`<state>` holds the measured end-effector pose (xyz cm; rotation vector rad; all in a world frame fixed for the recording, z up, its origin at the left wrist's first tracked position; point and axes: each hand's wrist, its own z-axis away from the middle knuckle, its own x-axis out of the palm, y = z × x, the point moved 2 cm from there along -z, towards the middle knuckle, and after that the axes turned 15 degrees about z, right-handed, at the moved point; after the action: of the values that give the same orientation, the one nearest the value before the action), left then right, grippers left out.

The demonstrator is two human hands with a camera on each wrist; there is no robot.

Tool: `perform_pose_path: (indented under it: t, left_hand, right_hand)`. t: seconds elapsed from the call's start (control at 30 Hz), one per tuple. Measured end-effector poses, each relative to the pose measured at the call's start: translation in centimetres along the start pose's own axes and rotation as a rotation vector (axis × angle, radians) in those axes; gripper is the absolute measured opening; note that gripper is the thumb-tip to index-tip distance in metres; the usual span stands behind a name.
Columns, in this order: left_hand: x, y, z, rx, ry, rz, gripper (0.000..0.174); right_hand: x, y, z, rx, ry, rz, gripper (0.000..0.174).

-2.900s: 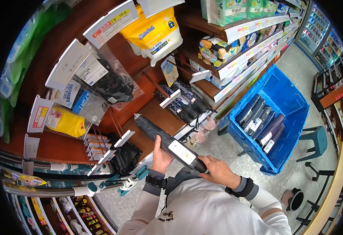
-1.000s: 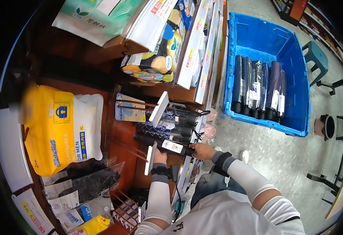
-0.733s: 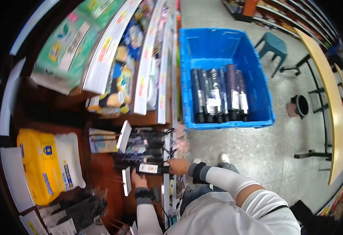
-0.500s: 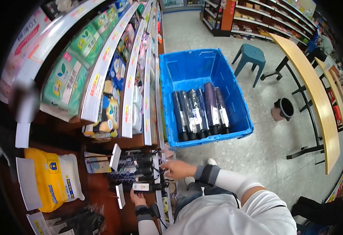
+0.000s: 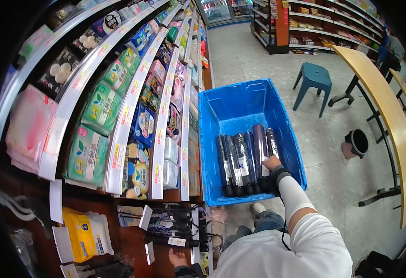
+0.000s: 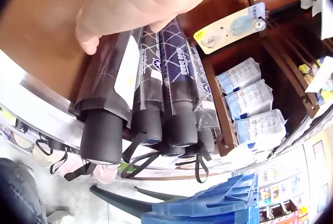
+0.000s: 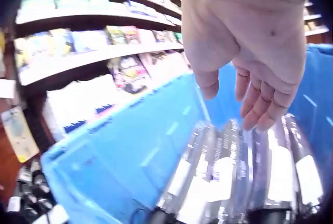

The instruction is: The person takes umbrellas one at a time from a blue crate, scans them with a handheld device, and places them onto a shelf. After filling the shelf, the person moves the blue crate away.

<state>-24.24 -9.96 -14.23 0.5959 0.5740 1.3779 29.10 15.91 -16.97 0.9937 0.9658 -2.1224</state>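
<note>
My left hand (image 5: 177, 257) is beside the shelf, close to a black folded umbrella (image 5: 180, 241) with a white label. In the left wrist view, that hand (image 6: 145, 5) overlaps the top of the black umbrella (image 6: 106, 99), its fingers relaxed. Patterned folded umbrellas (image 6: 179, 94) with wrist straps lie alongside. My right hand (image 5: 271, 162) reaches into the blue crate (image 5: 254, 201), over several folded umbrellas (image 5: 241, 162) in clear sleeves. In the right wrist view, the right hand (image 7: 250, 52) hangs with loosely bent fingers above the wrapped umbrellas (image 7: 223, 167), holding nothing.
Shelves of packaged goods (image 5: 92, 155) run along the left, with a yellow pack (image 5: 85, 234) low down. A green stool (image 5: 315, 81) stands beyond the crate. A long wooden table (image 5: 388, 134) and a black bin (image 5: 356, 142) are at the right.
The black umbrella was carried in both hands and laid on the shelf beside the patterned ones. My right hand has left it and moved over the crate; my left hand has drawn back slightly.
</note>
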Motion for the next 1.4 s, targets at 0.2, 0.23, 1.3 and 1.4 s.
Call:
perform_pose_path:
  t: [0.2, 0.23, 1.3, 1.4]
  left_hand:
    - [-2.5, -1.9, 2.6, -0.007, 0.049, 0.044, 0.035]
    - [-2.9, -2.2, 2.5, -0.01, 0.031, 0.04, 0.032]
    - [2.2, -5.1, 16.5, 0.554, -0.685, -0.158, 0.02]
    - [3.6, -5.0, 18.5, 0.413, -0.946, -0.209, 0.024]
  right_hand:
    - [4.5, 0.7, -3.7, 0.059, -0.258, -0.071, 0.069]
    - [4.2, 0.1, -3.5, 0.026, -0.273, -0.038, 0.072]
    - [-11.5, -9.1, 9.7, -0.592, -0.632, -0.555, 0.026]
    - [-13.4, -10.9, 14.7, -0.788, -0.698, -0.188, 0.032]
